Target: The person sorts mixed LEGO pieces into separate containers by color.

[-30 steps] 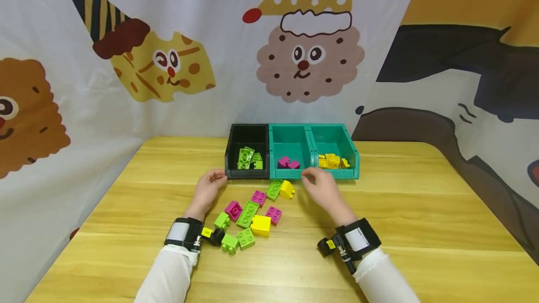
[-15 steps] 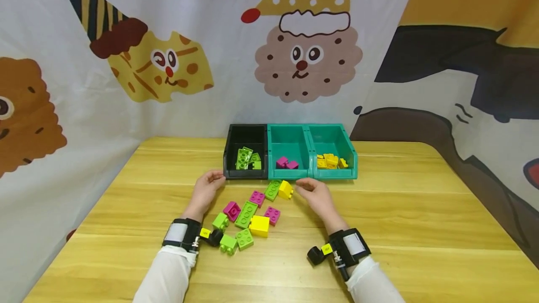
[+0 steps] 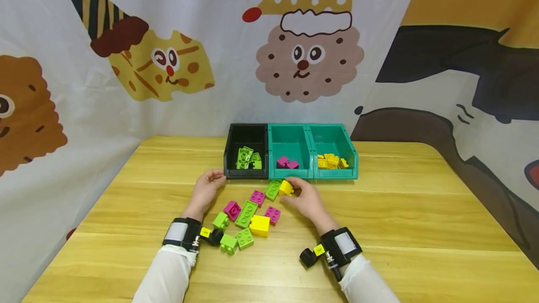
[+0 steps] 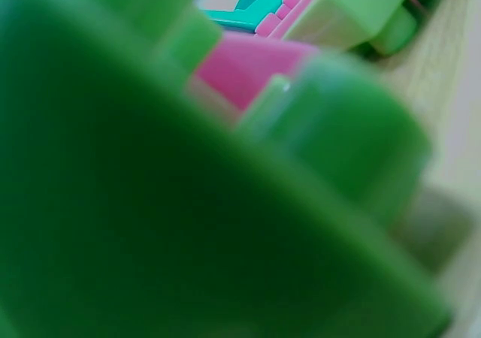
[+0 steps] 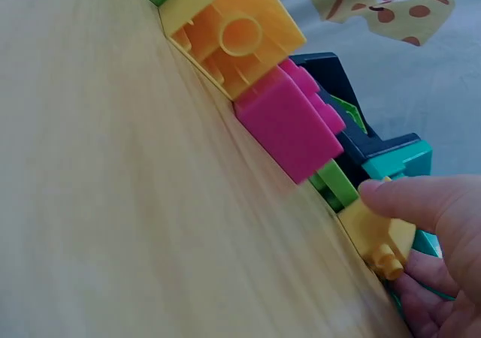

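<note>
My right hand (image 3: 306,198) is at a small yellow building brick (image 3: 286,188), thumb and fingers on opposite sides of it. The right wrist view shows the thumb (image 5: 402,199) on one face of that yellow brick (image 5: 376,229) and fingers behind it, pinching it at the table. My left hand (image 3: 206,191) rests beside the front left corner of the black bin (image 3: 246,173), fingertips at its wall and holding nothing. A long green brick (image 3: 273,190) lies right beside the yellow one. The left wrist view is filled by a blurred green brick (image 4: 150,203) close to the camera.
Two teal bins adjoin the black one; the middle teal bin (image 3: 289,173) holds magenta bricks, the right teal bin (image 3: 337,173) yellow ones. Green bricks (image 3: 244,158) lie in the black bin. Between my arms are loose bricks, among them a larger yellow brick (image 3: 259,226) and a magenta brick (image 3: 272,215).
My right hand has moved left from in front of the teal bins to the small yellow brick and closed its thumb and fingers around it. My left hand has stayed at the black bin.
</note>
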`<state>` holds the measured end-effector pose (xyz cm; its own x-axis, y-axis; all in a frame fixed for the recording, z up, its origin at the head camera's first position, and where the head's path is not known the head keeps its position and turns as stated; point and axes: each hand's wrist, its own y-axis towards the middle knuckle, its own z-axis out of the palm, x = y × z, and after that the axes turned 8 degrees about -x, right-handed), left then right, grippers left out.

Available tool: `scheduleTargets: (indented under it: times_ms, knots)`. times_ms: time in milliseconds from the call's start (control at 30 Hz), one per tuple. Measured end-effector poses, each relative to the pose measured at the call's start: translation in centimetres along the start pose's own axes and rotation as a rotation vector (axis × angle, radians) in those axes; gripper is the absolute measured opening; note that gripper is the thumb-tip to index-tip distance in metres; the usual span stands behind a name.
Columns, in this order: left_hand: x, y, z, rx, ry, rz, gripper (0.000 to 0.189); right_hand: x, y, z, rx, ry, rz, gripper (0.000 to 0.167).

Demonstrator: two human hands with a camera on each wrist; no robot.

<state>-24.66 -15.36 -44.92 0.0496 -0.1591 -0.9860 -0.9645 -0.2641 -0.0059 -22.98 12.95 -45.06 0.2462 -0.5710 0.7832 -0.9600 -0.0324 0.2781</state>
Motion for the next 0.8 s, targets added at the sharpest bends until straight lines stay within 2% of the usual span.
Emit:
scheduleTargets:
  times_ms: [200, 433, 600, 800]
  knots:
    - [-0.1, 0.0, 0.0, -0.004, -0.003, 0.008, 0.028, 0.5, -0.1, 0.3, -0.013, -0.019, -0.028, 0.046]
    - [-0.1, -0.2, 0.1, -0.001, 0.007, 0.003, 0.028, 0.6, -0.3, 0.1, -0.024, 0.015, -0.032, 0.042]
    - [0.0, -0.1, 0.2, -0.001, 0.011, 0.002, 0.028, 0.5, -0.4, -1.0, -0.020, 0.044, -0.023, 0.042]
    - [0.0, -0.3, 0.1, -0.006, 0.009, 0.011, 0.028, 0.2, 0.1, -3.3, -0.032, 0.048, -0.020, 0.045]
